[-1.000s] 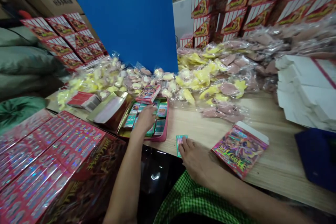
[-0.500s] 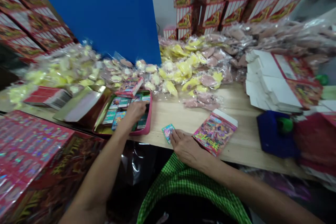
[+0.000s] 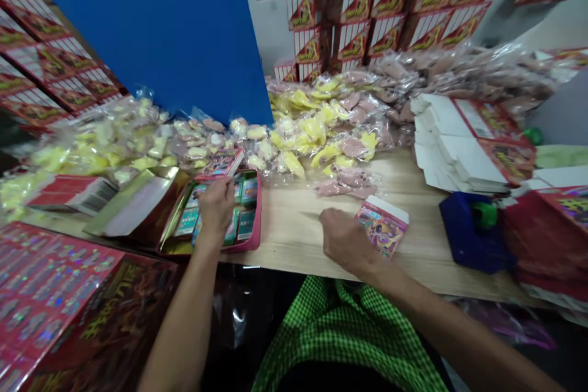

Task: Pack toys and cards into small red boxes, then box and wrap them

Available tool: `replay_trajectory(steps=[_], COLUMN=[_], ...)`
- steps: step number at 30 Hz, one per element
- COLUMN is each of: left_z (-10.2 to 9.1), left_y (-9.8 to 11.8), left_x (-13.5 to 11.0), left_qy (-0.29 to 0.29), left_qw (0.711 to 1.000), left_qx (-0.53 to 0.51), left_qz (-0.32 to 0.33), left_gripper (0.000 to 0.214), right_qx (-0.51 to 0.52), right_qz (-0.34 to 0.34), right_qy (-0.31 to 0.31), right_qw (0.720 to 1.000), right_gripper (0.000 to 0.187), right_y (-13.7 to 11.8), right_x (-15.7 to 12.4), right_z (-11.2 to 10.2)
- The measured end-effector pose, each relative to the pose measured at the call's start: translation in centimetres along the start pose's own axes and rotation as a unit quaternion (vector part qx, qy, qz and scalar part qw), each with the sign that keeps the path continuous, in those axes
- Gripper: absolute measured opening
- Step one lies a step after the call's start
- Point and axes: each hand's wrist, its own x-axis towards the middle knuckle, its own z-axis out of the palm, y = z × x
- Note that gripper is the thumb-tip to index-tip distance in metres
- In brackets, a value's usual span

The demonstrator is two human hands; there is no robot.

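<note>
Pink tin (image 3: 256, 220) of card packs (image 3: 187, 221) is set at front edge of counter (image 3: 289, 245); left hand (image 3: 215, 207) is curled over it, right hand (image 3: 342, 239) by carton (image 3: 386, 231) (holds cannot be told); packs are best edge-pinched.

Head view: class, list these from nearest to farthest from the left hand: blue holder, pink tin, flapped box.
From the left hand:
1. Pink tin: beneath it.
2. Flapped box: to its right, partly behind the right hand.
3. Blue holder: farther right.
</note>
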Motion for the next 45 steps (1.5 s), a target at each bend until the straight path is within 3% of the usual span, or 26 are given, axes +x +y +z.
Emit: replay_trajectory(steps=[2,3,4,6,8,10,11,14,16,18,21,24,26,29,32,35,37,39,40,42,45], left_z=[-0.1,0.0,0.1,0.5,0.9,1.2,1.3,1.1,0.4,-0.8,-2.7,-3.8,-3.5,-1.4,1.9,4.9,6.3,7.5,8.0,9.0,10.3], left_y=[2.2,3.6,5.1,8.1,10.5,11.9,12.2,11.8,11.0,10.2,9.2,8.8,9.2,10.5,12.5,14.8,16.3,17.8,18.5,20.2,22.7], left_x=[-1.3,-1.9,-2.6,-3.7,-4.4,-4.6,-4.6,-4.1,-3.6,-3.2,-3.3,-4.0,-4.6,-5.5,-6.1,-6.7,-6.9,-7.3,-7.5,-8.3,-9.8], left_qy=[0.07,0.071,0.046,-0.06,-0.164,-0.206,-0.196,-0.06,0.072,0.163,0.179,0.125,0.061,-0.052,-0.124,-0.147,-0.169,-0.2,-0.211,-0.23,-0.279], left_qw=[0.989,0.968,0.931,0.825,0.741,0.695,0.687,0.718,0.76,0.791,0.811,0.812,0.801,0.778,0.779,0.78,0.773,0.775,0.787,0.837,0.917], left_qx=[-0.124,-0.228,-0.34,-0.522,-0.592,-0.614,-0.619,-0.617,-0.59,-0.552,-0.526,-0.531,-0.54,-0.548,-0.548,-0.558,-0.568,-0.566,-0.551,-0.476,-0.281], left_qz=[-0.045,-0.081,-0.124,-0.209,-0.27,-0.313,-0.327,-0.316,-0.262,-0.209,-0.182,-0.207,-0.252,-0.304,-0.278,-0.243,-0.226,-0.198,-0.182,-0.141,-0.045], left_gripper=[0.034,0.034,0.034,0.04,0.045,0.047,0.049,0.046,0.04,0.036,0.037,0.041,0.044,0.048,0.047,0.045,0.043,0.046,0.05,0.062,0.089], right_qx=[0.014,0.024,0.033,0.046,0.055,0.06,0.055,-0.031,-0.105,-0.122,-0.084,-0.046,-0.019,0.048,0.152,0.29,0.305,0.25,0.219,0.155,0.053], right_qz=[0.064,0.092,0.115,0.143,0.16,0.171,0.171,0.073,-0.048,-0.121,-0.122,-0.065,0.003,0.087,0.116,0.182,0.232,0.26,0.267,0.274,0.263], right_qy=[0.059,0.079,0.091,0.096,0.095,0.097,0.106,0.089,-0.016,-0.145,-0.217,-0.214,-0.182,-0.137,-0.123,-0.081,-0.044,-0.008,0.016,0.072,0.149], right_qw=[0.996,0.992,0.989,0.984,0.981,0.979,0.978,0.993,0.993,0.974,0.965,0.973,0.983,0.986,0.974,0.936,0.922,0.933,0.938,0.946,0.952], right_gripper=[0.016,0.017,0.019,0.021,0.02,0.019,0.017,0.01,0.018,0.026,0.017,0.015,0.018,0.021,0.037,0.033,0.024,0.021,0.021,0.021,0.015], right_y=[1.3,1.9,2.6,3.7,4.3,4.3,4.0,1.9,-0.1,-2.2,-4.3,-4.0,-2.5,0.2,1.9,2.7,3.5,4.8,5.6,7.2,8.9], right_x=[2.2,3.1,3.9,4.8,4.8,4.3,4.1,3.7,3.5,3.2,2.5,2.8,3.7,4.8,4.1,2.0,0.6,-0.4,-0.8,-1.3,-1.7], right_z=[-1.6,-2.3,-2.9,-3.9,-4.6,-5.1,-5.3,-4.3,-2.0,1.2,5.5,6.6,5.2,1.0,-3.5,-6.7,-7.9,-9.0,-9.6,-11.1,-13.4])
